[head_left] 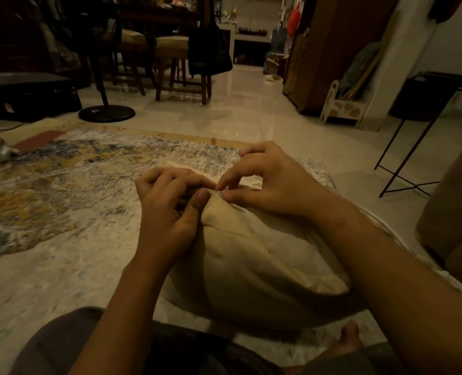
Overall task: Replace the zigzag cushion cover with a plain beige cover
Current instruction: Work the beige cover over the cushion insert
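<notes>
Dim, patterned rug [62, 185] spreads under a plump cushion in a plain beige cover [251, 255], creased and rounded, lying just ahead of the person's lap. At its far edge the left hand [167, 209] bunches the fabric in a closed grip, thumb pressed down; touching it, the right hand [267, 180] pinches something small, perhaps a zipper tab.
</notes>
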### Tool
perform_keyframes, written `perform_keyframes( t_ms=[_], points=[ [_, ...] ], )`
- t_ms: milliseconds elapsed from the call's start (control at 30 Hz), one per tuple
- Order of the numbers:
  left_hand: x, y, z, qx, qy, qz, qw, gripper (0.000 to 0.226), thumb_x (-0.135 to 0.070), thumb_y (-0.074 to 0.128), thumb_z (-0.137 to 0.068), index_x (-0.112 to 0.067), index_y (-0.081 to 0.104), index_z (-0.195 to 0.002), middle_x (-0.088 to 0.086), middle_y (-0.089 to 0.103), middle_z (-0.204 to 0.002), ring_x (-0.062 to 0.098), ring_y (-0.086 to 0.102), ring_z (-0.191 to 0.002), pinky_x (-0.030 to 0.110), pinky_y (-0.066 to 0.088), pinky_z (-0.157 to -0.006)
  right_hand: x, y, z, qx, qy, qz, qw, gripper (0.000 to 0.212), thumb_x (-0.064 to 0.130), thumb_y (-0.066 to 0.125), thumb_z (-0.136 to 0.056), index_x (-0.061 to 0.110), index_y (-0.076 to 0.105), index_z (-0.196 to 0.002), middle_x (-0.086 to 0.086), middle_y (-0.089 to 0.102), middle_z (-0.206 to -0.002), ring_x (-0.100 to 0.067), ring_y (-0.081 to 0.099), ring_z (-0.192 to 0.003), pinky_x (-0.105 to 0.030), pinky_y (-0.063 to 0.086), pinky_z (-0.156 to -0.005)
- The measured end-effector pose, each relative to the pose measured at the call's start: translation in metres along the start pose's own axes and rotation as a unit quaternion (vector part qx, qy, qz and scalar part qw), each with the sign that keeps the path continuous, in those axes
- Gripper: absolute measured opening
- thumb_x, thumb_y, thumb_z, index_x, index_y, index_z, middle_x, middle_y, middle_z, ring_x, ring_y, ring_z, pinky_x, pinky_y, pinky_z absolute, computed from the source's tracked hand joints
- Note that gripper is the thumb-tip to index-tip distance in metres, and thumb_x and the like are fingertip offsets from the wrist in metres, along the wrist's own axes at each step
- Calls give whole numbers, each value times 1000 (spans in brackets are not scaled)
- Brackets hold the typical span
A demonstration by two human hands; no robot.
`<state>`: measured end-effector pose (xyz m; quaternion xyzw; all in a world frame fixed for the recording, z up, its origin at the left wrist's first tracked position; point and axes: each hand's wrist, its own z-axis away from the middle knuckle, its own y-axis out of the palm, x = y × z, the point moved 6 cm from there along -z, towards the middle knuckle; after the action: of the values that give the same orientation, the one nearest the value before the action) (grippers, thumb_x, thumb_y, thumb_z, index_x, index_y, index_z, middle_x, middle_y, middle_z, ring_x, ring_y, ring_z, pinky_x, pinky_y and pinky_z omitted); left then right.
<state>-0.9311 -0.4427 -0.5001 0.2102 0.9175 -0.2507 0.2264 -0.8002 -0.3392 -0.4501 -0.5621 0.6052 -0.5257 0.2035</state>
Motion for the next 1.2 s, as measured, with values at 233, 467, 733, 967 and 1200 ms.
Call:
perform_keyframes(
  t_ms=[233, 467, 733, 967, 1200],
  points=[
    [-5, -2, 1, -11, 15, 6, 1000, 16, -3, 69, -87, -16, 68, -97, 1, 60, -99, -28, 25, -111, -5, 24, -87, 1, 14, 1, -42, 12, -19, 999, 23, 62, 63, -76, 47, 66, -94, 22, 65, -89, -13, 56, -100, -45, 48, -88],
    [-6, -4, 3, -15, -3, 3, 1000, 10, -11, 66, -89, -14, 70, -97, 0, 62, -99, -16, 35, -106, -3, 25, -87, 8, -4, 10, -62, 7, -104, 993, 10, 27, 78, -82, 28, 79, -92, 13, 74, -90, -1, 64, -97, -20, 48, -91],
    [0, 0, 3, -1, -14, -1, 1000, 10, -27, 62, -90, -29, 66, -99, -12, 58, -101, -2, 38, -113, 7, 26, -91, 7, -1, -3, 34, 17, 74, 997, 8, 49, 66, -86, 50, 61, -91, 36, 54, -100, -9, 24, -141, -43, 17, -109],
    [0, 2, -1, -13, -26, -10, 1000, 3, -39, 56, -88, -38, 57, -91, -23, 53, -93, 11, 41, -113, 24, 30, -90, 31, -4, 4, -109, -111, 206, 966, 13, 40, 56, -86, 35, 66, -92, 18, 67, -91, -24, 42, -132, -56, 17, -110],
    [2, -1, -5, -50, -56, -37, 996, 8, -26, 57, -86, -34, 57, -86, -26, 52, -85, 10, 34, -107, 6, 20, -88, 39, -9, 8, -137, -191, 274, 933, 7, 38, 63, -87, 34, 67, -83, 18, 67, -88, -23, 41, -125, -55, 20, -109]
  ],
)
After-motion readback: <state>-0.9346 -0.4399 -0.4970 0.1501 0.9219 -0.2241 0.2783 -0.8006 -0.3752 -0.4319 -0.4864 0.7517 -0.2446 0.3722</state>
